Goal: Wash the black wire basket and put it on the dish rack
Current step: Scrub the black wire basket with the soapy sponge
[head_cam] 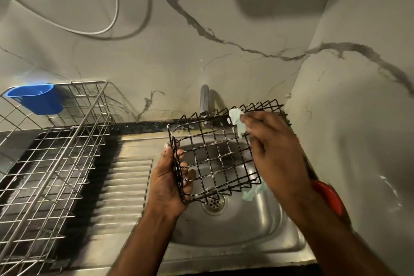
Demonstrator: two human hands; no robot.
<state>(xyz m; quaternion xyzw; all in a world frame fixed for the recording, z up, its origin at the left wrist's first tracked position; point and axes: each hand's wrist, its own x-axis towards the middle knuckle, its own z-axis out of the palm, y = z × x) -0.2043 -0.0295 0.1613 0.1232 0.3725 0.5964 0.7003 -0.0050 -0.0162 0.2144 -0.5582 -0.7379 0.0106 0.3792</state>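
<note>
Directly below me is a steel sink [257,226], my landmark. Left of the sink stands the wire dish rack [56,152], a blue cup [38,98] hooked on its far edge. Over the sink I hold the black wire basket [215,152], soapy and tilted. My left hand [170,177] grips its left edge, fingers curled through the mesh. My right hand [275,148] pinches a pale cloth [237,121] against the far right corner. To scrub well, I judge I should work along each wire, turning the basket, before rinsing under the tap [204,101].
</note>
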